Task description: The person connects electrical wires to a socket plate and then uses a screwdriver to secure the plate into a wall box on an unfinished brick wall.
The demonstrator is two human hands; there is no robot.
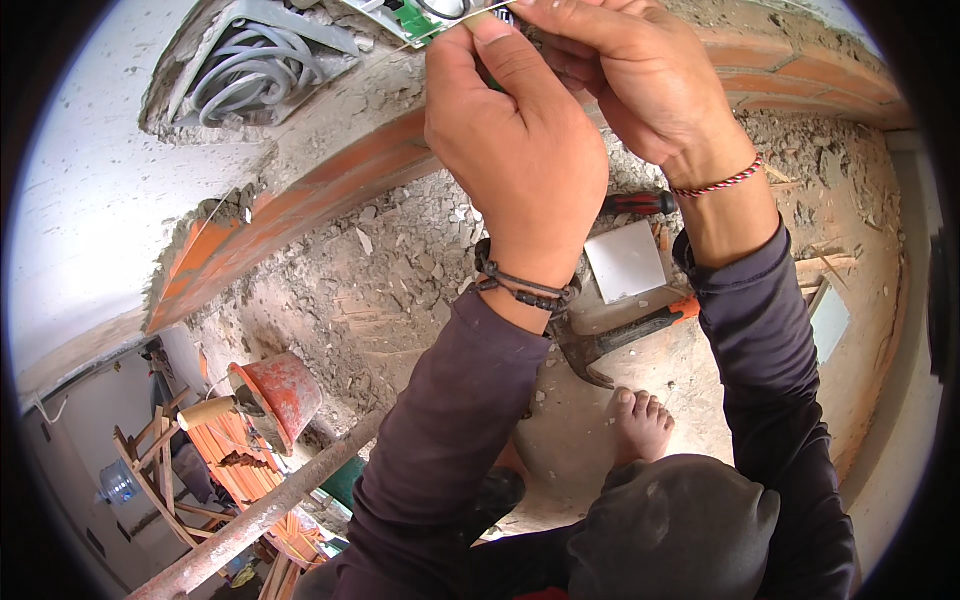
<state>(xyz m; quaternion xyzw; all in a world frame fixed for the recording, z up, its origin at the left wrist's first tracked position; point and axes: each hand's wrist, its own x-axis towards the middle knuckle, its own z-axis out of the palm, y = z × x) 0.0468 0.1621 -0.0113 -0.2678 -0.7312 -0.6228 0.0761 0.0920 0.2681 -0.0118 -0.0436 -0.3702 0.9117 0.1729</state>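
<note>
At the upper edge my left hand [525, 150] and my right hand [655, 85] are close together in front of the wall. The left thumb and fingers are pinched closed; what they grip is mostly hidden behind them. My right thumb and forefinger pinch a thin pale wire [452, 27] that slants down to the left. Behind the fingertips is a white and green electrical fitting [412, 20] with a dark loop of wire, partly cut off by the frame. To its left, a recessed wall box [340, 40] holds coiled grey cable [255, 80].
Rubble covers the floor below the broken brick edge [320, 200]. There lie a claw hammer [640, 328], a white square plate [626, 262] and a red-and-black tool handle [640, 204]. A red bucket [300, 400], orange bricks [225, 450] and a long pole [260, 510] are lower left.
</note>
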